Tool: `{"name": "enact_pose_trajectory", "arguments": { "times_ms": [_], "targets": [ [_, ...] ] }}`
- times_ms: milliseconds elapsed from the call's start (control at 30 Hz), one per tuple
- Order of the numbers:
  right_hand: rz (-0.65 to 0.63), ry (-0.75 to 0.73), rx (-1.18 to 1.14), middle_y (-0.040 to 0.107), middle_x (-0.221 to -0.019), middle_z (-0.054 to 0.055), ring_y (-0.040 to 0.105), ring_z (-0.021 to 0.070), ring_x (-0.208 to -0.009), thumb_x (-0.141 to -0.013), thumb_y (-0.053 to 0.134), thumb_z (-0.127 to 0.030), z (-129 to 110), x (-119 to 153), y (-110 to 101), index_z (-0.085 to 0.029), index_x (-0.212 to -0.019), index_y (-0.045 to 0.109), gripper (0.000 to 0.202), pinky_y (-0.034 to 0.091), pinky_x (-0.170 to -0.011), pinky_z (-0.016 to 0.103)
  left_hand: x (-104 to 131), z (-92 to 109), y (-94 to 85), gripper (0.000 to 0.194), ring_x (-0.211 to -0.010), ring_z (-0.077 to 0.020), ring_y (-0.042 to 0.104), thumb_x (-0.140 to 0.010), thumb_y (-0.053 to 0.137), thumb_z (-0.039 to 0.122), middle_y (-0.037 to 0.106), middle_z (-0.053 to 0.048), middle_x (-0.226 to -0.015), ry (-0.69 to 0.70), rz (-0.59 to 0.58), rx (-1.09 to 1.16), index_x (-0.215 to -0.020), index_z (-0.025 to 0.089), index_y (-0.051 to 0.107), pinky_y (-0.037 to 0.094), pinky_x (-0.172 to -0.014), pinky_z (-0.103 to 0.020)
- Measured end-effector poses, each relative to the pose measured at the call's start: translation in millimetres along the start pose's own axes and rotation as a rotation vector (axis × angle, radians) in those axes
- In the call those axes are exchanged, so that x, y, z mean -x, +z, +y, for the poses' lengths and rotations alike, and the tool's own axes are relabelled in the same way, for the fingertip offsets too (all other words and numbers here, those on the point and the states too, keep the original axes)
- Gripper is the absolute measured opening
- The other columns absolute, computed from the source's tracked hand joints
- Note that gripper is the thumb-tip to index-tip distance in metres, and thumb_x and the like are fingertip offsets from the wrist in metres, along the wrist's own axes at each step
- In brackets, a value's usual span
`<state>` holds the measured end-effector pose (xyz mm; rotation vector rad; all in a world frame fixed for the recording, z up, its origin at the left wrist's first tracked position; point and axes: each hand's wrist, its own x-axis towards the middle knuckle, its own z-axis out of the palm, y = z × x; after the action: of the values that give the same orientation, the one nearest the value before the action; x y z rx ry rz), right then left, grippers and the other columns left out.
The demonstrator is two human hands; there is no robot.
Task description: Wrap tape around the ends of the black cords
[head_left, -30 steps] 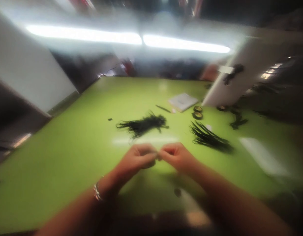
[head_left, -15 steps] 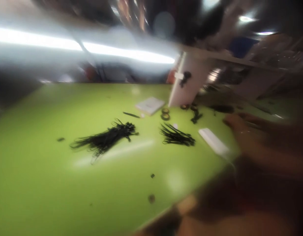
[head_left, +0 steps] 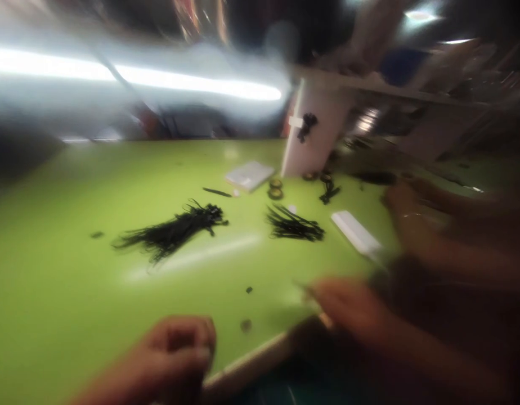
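My left hand [head_left: 175,349] is over the near edge of the green table, its fingers curled together in a closed pinch. Whatever may be between them is hidden. Further right, my right hand [head_left: 348,306] is blurred and closed, with a thin dark piece [head_left: 303,287] poking out at the fingertips. Between the hands lie a small dark bit [head_left: 249,289] and a round brownish spot [head_left: 245,325]. Beyond them rest a large bundle of black cable ties [head_left: 175,228] and a smaller bundle [head_left: 296,225], both apart from my hands.
A co-worker's hand [head_left: 406,216] rests at the right, near a white power bank-like block [head_left: 355,232]. Further back are a white box [head_left: 249,175], yellow-black rolls [head_left: 276,189], a dark pen-like stick [head_left: 216,192] and an upright white panel [head_left: 317,146]. The table edge [head_left: 251,360] runs diagonally nearby.
My left hand has come into view at the bottom. My right hand has risen from the lower right to the table edge. The view has shifted slightly, moving the scene leftward and up.
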<state>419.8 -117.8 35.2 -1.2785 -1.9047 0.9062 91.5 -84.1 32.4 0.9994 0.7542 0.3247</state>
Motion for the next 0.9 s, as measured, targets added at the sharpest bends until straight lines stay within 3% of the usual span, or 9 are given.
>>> {"name": "enact_pose_trajectory", "arguments": {
  "times_ms": [67,133,200,333,467,567,667,767,900],
  "targets": [
    [0.145,0.225,-0.102,0.05,-0.052,-0.004,0.041,0.0092,-0.045,-0.094,0.044,-0.045,4.5,-9.2,-4.7,-0.019,-0.097,0.065,0.034,0.029,-0.042,0.021,-17.5,5.7,-7.5,0.024,-0.041,-0.0068,0.038,-0.069,0.075,0.037,0.052,0.0,-0.053,0.007,0.154,0.071,-0.065,0.015,0.064,0.028,-0.039,-0.02],
    [0.202,0.397,-0.24,0.054,-0.057,-0.003,0.044,0.0087,-0.048,-0.09,0.05,-0.047,9.1,-22.6,-6.8,-0.017,-0.092,0.061,0.032,0.032,-0.044,0.02,-34.3,7.4,-11.3,0.03,-0.038,-0.0044,0.035,-0.066,0.079,0.035,0.051,0.001,-0.052,0.028,0.195,0.134,-0.062,0.013,0.06,0.024,-0.038,-0.018],
    [0.19,0.43,-0.331,0.059,-0.065,-0.001,0.048,0.0091,-0.054,-0.086,0.053,-0.047,12.5,-34.6,-6.2,-0.017,-0.087,0.057,0.03,0.035,-0.048,0.02,-45.2,4.6,-14.1,0.032,-0.038,-0.0039,0.037,-0.064,0.081,0.035,0.052,0.0,-0.052,0.042,0.188,0.174,-0.061,0.013,0.059,0.022,-0.038,-0.017],
    [0.262,0.407,-0.313,0.047,-0.058,-0.006,0.035,0.0067,-0.047,-0.084,0.054,-0.043,9.7,-48.0,2.1,-0.017,-0.085,0.056,0.027,0.025,-0.044,0.02,-48.0,-5.4,-25.9,0.029,-0.036,-0.003,0.037,-0.066,0.08,0.034,0.05,0.002,-0.051,0.044,0.156,0.228,-0.065,0.013,0.06,0.021,-0.038,-0.016],
    [0.306,0.381,-0.074,0.033,-0.052,-0.008,0.028,0.0083,-0.046,-0.085,0.051,-0.041,-0.4,-57.1,6.9,-0.018,-0.078,0.057,0.025,0.022,-0.045,0.023,-41.5,-5.8,-39.6,0.03,-0.037,-0.0033,0.037,-0.066,0.081,0.032,0.048,0.003,-0.049,0.088,0.206,0.285,-0.066,0.013,0.058,0.02,-0.039,-0.016],
    [0.333,0.294,0.312,0.04,-0.051,-0.004,0.035,0.0115,-0.048,-0.087,0.047,-0.042,6.0,-71.5,-1.5,-0.02,-0.072,0.057,0.028,0.027,-0.049,0.026,-40.8,-0.6,-45.5,0.029,-0.037,-0.0038,0.034,-0.068,0.079,0.033,0.042,0.006,-0.043,0.154,0.252,0.311,-0.067,0.013,0.058,0.018,-0.039,-0.016],
    [0.353,0.218,0.686,0.057,-0.061,0.002,0.048,0.0165,-0.057,-0.088,0.045,-0.043,27.1,-94.1,-12.9,-0.021,-0.073,0.061,0.032,0.032,-0.055,0.028,-41.4,4.0,-48.6,0.03,-0.037,-0.0041,0.034,-0.071,0.077,0.037,0.041,0.006,-0.041,0.264,0.385,0.278,-0.069,0.011,0.06,0.019,-0.04,-0.017],
    [0.25,0.231,0.837,0.069,-0.086,0.01,0.06,0.0231,-0.075,-0.088,0.046,-0.04,44.0,-118.3,-15.5,-0.019,-0.089,0.067,0.03,0.04,-0.064,0.031,-40.8,6.1,-50.0,0.033,-0.039,-0.0052,0.038,-0.072,0.075,0.041,0.048,0.004,-0.042,0.333,0.53,0.197,-0.072,0.011,0.063,0.024,-0.041,-0.018],
    [0.277,-0.006,0.909,0.07,-0.101,0.014,0.062,0.0273,-0.093,-0.088,0.05,-0.032,33.8,-151.4,8.3,-0.015,-0.101,0.068,0.028,0.045,-0.079,0.036,-43.4,3.6,-49.7,0.036,-0.038,-0.0066,0.042,-0.072,0.074,0.044,0.052,0.002,-0.043,0.341,0.553,0.16,-0.073,0.01,0.064,0.027,-0.04,-0.018]
  ]
}}
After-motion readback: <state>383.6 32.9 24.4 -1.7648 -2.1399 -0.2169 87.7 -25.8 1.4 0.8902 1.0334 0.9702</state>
